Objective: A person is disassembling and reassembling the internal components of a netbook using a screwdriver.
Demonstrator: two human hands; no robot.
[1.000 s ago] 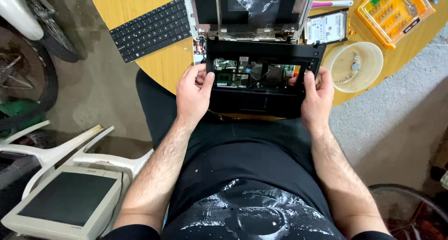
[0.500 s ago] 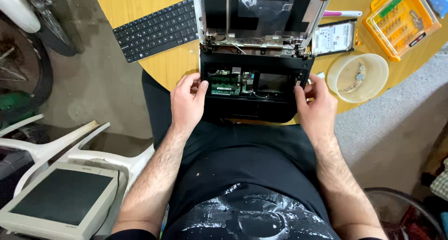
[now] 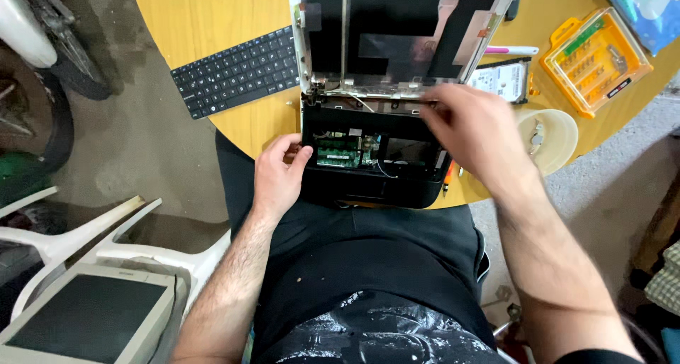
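A stripped-down black laptop [image 3: 368, 183] lies at the near edge of a round wooden table [image 3: 212, 17], its circuit boards bare and its screen frame [image 3: 397, 31] tilted up behind. My left hand [image 3: 280, 176] grips the laptop base at its left side, thumb on the edge. My right hand [image 3: 471, 134] is raised over the right hinge area, fingers curled near the hinge strip; it looks blurred and I cannot see anything in it.
A detached black keyboard [image 3: 237, 70] lies to the left on the table. A hard drive [image 3: 503, 81], a yellow screwdriver-bit case [image 3: 595, 59] and a cream bowl [image 3: 549, 137] with small parts sit at right. White plastic chairs [image 3: 106, 243] and an old monitor [image 3: 92, 314] stand lower left.
My right hand has left the laptop's right side and lifted up toward the right hinge. My left hand stays on the left edge. The view has shifted closer.
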